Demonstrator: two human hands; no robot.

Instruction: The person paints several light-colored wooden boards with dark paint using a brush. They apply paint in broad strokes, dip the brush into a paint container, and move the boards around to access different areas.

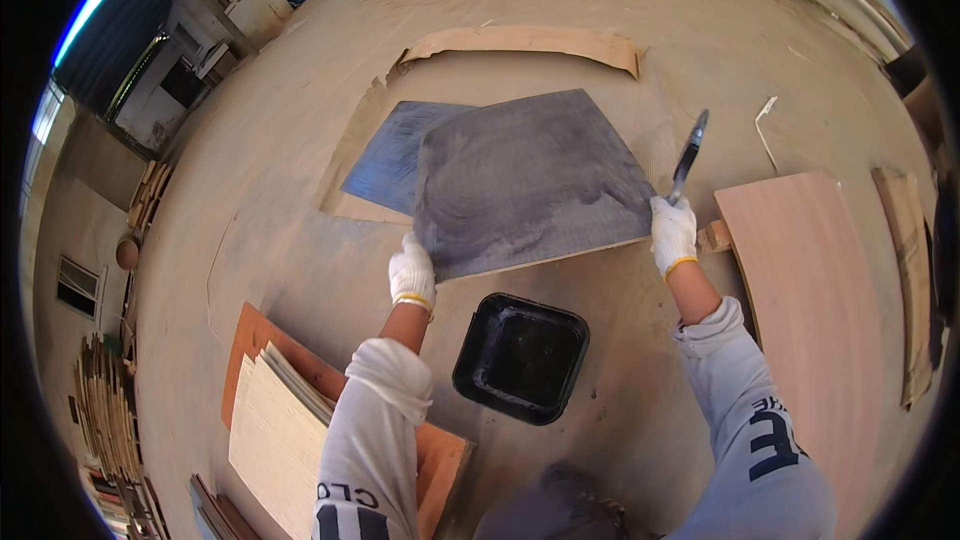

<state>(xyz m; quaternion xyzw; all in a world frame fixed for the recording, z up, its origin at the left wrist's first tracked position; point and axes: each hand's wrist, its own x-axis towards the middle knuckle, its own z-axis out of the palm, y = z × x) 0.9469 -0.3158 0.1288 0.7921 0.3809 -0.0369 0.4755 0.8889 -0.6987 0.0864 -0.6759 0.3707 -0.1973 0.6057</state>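
Note:
A flat board (530,175) with a dark grey, streaky coat is held up in front of me, its near edge bare. My left hand (412,272), in a white knit glove, grips its near left corner. At its right corner, my right hand (674,233), gloved too, is closed on the board and on a paintbrush (690,155), which points up and away. Partly hidden behind the board, a blue-coated board (385,155) lies on a cardboard sheet (345,202). A square black tub (572,380), dark and wet inside, stands on the floor between my forearms.
Beyond the boards a curled cardboard strip (520,39) lies on the dusty floor. Thin pale boards (265,450) are stacked over a reddish-brown board (245,345) at near left. To the right are a pinkish plywood panel (810,280), a wood block (713,237) and a thin white stick (767,135).

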